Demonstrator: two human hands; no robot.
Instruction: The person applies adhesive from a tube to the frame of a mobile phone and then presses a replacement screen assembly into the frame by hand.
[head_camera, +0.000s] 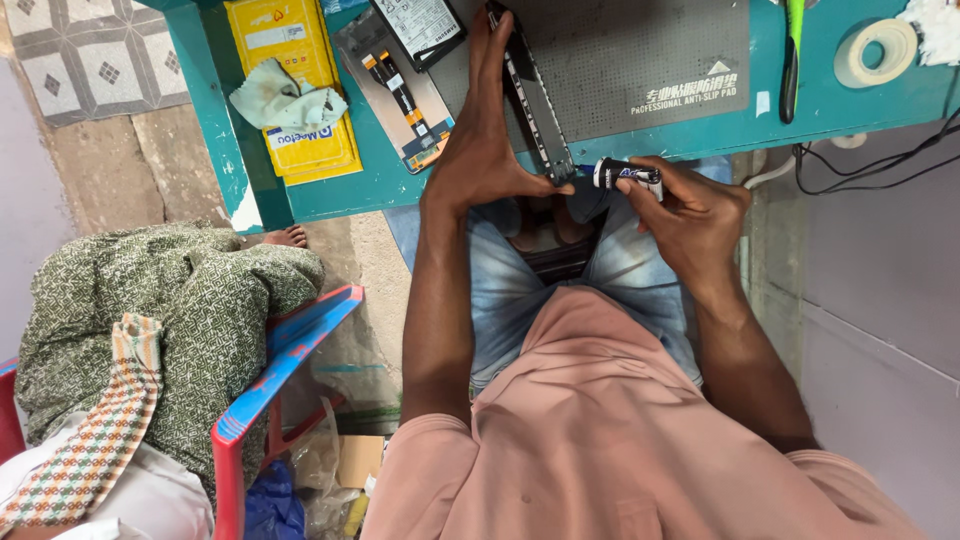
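Note:
My left hand (482, 140) grips a thin black phone frame (530, 95) on edge, standing it tilted on the grey mat (640, 50) at the near edge of the teal table (370, 185). My right hand (690, 215) holds a small black and white glue tube (625, 175), its tip pointing at the lower end of the frame, close to my left thumb.
On the table lie a phone screen panel with flex cable (400, 90), a dark phone back (420, 25), a yellow box (295, 90) with a crumpled cloth (285, 100), a tape roll (875, 50) and a green-handled tool (792, 55). Another person in green patterned clothes (170, 310) sits at left on a red chair (270, 380).

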